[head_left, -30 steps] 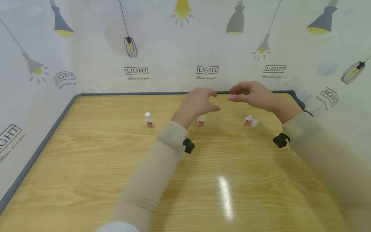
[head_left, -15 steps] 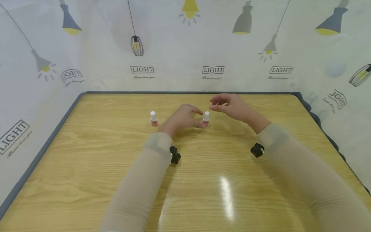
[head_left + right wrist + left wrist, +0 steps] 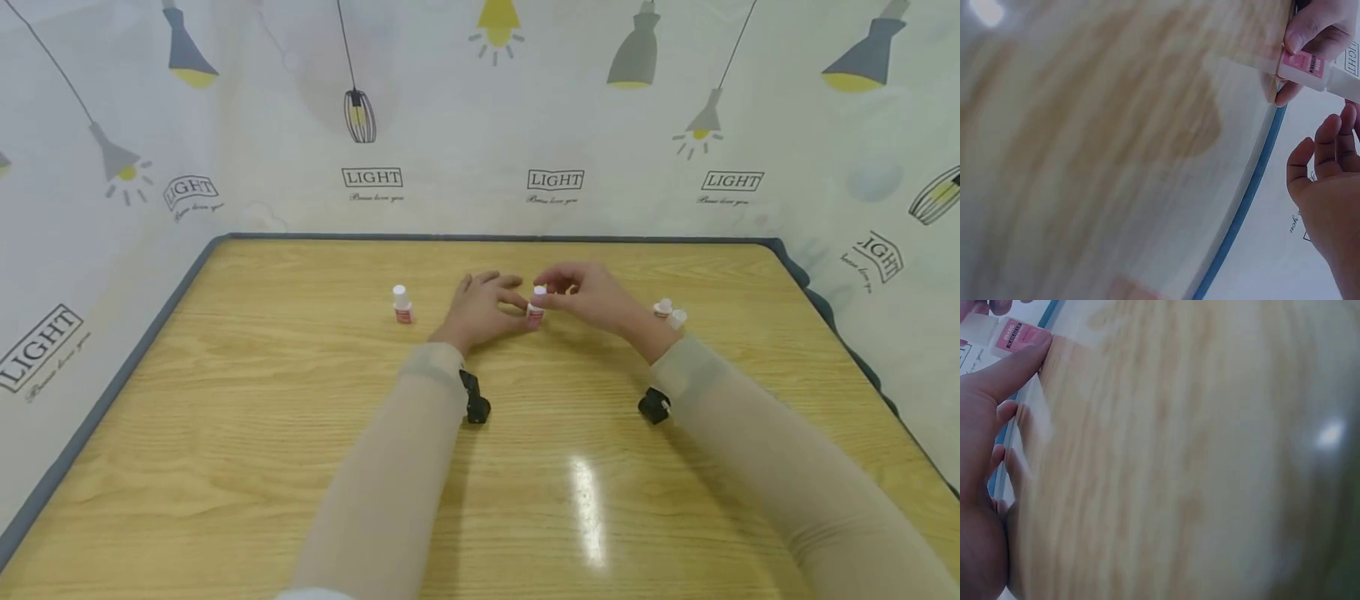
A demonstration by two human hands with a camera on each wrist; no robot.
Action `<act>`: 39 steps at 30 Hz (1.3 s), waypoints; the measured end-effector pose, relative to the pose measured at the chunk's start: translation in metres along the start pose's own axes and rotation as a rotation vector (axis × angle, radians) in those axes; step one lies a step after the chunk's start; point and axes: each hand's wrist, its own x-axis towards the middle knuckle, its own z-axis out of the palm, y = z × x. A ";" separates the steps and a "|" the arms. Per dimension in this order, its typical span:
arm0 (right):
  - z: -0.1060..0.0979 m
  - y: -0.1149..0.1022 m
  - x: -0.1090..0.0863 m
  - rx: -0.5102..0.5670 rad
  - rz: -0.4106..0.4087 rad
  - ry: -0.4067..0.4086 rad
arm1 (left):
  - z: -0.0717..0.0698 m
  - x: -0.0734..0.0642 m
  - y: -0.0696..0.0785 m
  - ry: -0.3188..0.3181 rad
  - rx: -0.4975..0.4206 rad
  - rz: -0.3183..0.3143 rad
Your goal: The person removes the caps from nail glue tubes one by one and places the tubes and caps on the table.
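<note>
In the head view, a small white bottle with a red label (image 3: 536,316) stands upright near the back middle of the table. My left hand (image 3: 487,310) holds its lower body between thumb and index finger, the other fingers spread toward the back. The left wrist view shows the thumb pressed along the pink label (image 3: 1016,335). My right hand (image 3: 592,293) pinches the white cap (image 3: 540,291) at the top with thumb and index finger. Its other fingers are curled loosely in the right wrist view, where the cap runs out of the frame.
A second capped bottle (image 3: 402,305) stands upright to the left. On the right, partly behind my right forearm, are an uncapped bottle (image 3: 662,308) and a loose white cap (image 3: 678,317). A dark edge strip borders the wooden table (image 3: 300,433) before the lamp-patterned wall.
My left hand has come down and left to take hold of the middle bottle's body. My right hand has moved left and down onto its cap. The view has shifted slightly.
</note>
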 end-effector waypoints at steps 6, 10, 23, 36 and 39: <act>0.001 0.002 -0.003 0.002 0.011 0.043 | 0.001 0.001 0.000 -0.017 0.030 -0.005; 0.003 0.003 -0.004 0.009 -0.021 0.047 | 0.000 0.002 0.002 -0.047 0.055 -0.008; 0.008 0.005 0.002 -0.039 -0.093 0.048 | 0.000 0.003 0.003 -0.060 0.094 -0.021; 0.007 0.002 -0.003 -0.023 0.005 0.125 | -0.001 0.001 0.005 -0.057 0.052 -0.038; 0.007 0.000 -0.002 -0.024 0.014 0.125 | -0.002 0.001 0.005 -0.060 0.051 -0.037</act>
